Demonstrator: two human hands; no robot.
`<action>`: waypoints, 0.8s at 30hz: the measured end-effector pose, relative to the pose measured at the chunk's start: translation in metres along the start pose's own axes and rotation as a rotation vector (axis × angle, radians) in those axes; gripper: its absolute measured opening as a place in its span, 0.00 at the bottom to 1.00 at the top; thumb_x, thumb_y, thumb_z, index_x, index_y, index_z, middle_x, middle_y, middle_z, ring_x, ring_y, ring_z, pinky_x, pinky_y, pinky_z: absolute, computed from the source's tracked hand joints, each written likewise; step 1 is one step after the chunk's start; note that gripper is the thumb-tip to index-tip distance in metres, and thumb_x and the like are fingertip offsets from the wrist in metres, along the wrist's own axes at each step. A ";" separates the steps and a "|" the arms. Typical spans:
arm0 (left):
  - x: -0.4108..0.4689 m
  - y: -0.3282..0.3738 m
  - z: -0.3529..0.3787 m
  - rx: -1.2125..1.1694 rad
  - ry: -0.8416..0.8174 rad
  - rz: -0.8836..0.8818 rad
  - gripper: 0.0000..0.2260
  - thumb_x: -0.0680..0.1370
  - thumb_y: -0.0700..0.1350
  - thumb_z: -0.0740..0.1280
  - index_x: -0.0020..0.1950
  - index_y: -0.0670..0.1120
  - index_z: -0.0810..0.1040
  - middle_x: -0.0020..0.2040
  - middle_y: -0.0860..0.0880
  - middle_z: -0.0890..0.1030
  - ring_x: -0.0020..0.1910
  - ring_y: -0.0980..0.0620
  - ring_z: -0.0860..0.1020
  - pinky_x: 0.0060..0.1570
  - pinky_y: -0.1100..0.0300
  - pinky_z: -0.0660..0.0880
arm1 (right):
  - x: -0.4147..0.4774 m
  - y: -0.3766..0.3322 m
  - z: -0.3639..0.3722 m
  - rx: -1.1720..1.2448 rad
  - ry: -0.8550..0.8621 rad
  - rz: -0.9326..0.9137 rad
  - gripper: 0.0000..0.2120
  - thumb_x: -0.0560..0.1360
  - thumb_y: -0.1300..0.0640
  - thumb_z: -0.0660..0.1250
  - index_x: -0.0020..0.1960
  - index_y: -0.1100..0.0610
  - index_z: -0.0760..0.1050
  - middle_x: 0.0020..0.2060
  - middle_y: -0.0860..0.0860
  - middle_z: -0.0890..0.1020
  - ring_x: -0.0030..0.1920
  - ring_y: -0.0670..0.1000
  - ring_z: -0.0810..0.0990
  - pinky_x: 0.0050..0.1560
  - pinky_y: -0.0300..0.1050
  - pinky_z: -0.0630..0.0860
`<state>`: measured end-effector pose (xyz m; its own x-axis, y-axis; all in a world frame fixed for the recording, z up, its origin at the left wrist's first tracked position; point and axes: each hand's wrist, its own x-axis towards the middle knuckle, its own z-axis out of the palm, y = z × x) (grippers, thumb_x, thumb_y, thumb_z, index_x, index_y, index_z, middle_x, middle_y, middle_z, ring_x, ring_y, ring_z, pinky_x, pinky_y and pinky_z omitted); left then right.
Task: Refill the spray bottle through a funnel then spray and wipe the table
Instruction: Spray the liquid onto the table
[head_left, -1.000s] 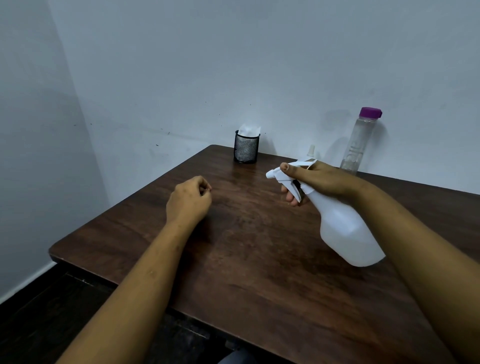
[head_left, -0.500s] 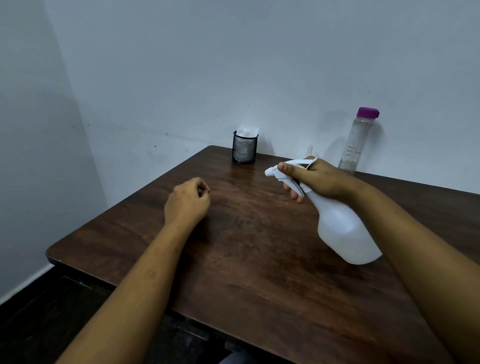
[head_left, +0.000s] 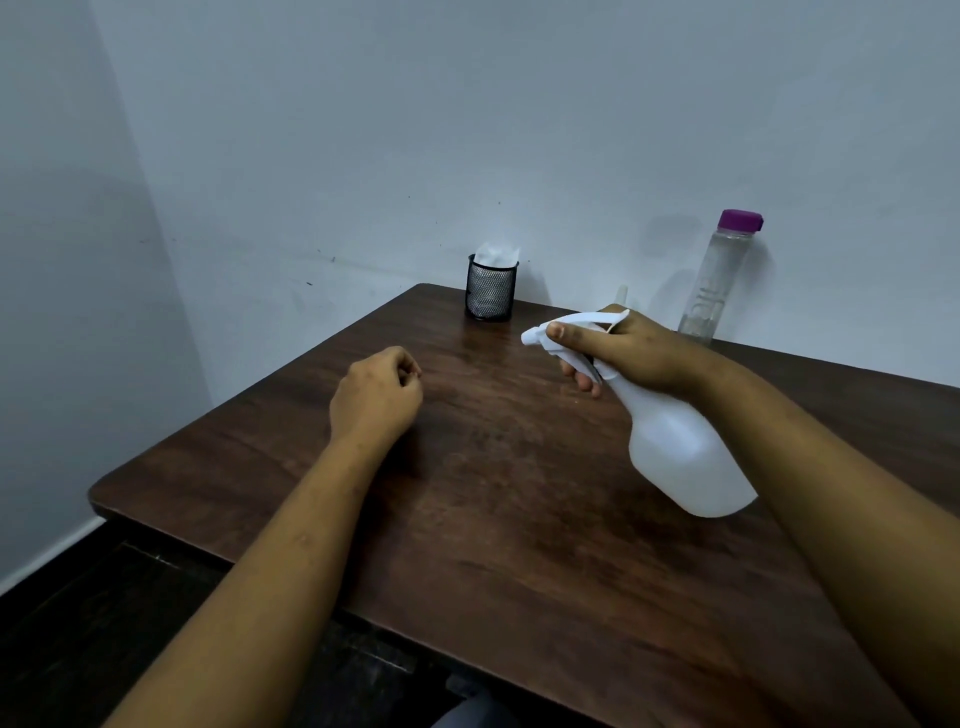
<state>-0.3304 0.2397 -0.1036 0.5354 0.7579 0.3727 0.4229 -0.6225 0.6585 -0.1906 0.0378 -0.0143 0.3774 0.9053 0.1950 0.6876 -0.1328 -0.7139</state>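
My right hand (head_left: 631, 351) grips the neck and trigger head of a white spray bottle (head_left: 680, 452), held tilted above the dark wooden table (head_left: 493, 519) with its nozzle pointing left. Fingers curl around the trigger. My left hand (head_left: 376, 397) rests as a loose fist on the table to the left, holding nothing. A small white tip, perhaps the funnel (head_left: 622, 296), pokes up behind my right hand; most of it is hidden.
A black mesh cup (head_left: 491, 291) holding white tissue stands at the table's far edge by the wall. A clear water bottle with a purple cap (head_left: 719, 280) stands at the back right. The table's left corner and front edge drop to a dark floor.
The spray bottle and my right hand have shifted slightly left and up. My left hand has stayed in place.
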 end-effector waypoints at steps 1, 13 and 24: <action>0.000 0.000 0.000 0.003 -0.001 0.000 0.06 0.74 0.43 0.63 0.45 0.51 0.78 0.49 0.48 0.81 0.49 0.45 0.78 0.46 0.55 0.73 | 0.000 0.000 0.001 0.020 -0.019 0.014 0.24 0.72 0.38 0.59 0.58 0.52 0.79 0.31 0.49 0.79 0.36 0.52 0.80 0.40 0.45 0.79; -0.004 0.000 -0.001 0.028 -0.008 -0.007 0.06 0.75 0.44 0.62 0.47 0.50 0.78 0.50 0.48 0.81 0.51 0.44 0.78 0.45 0.56 0.72 | 0.013 0.003 0.014 -0.077 -0.096 0.083 0.25 0.75 0.36 0.59 0.55 0.54 0.81 0.37 0.54 0.82 0.35 0.51 0.82 0.39 0.40 0.79; -0.004 0.000 0.000 0.022 -0.023 0.005 0.06 0.75 0.44 0.62 0.47 0.51 0.78 0.50 0.48 0.81 0.50 0.44 0.78 0.45 0.56 0.72 | 0.018 0.005 0.012 -0.078 -0.052 0.089 0.34 0.69 0.28 0.60 0.55 0.56 0.80 0.36 0.55 0.82 0.34 0.50 0.82 0.38 0.41 0.78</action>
<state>-0.3324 0.2366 -0.1050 0.5543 0.7500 0.3610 0.4358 -0.6310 0.6417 -0.1881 0.0580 -0.0226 0.4076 0.9080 0.0971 0.7001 -0.2425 -0.6716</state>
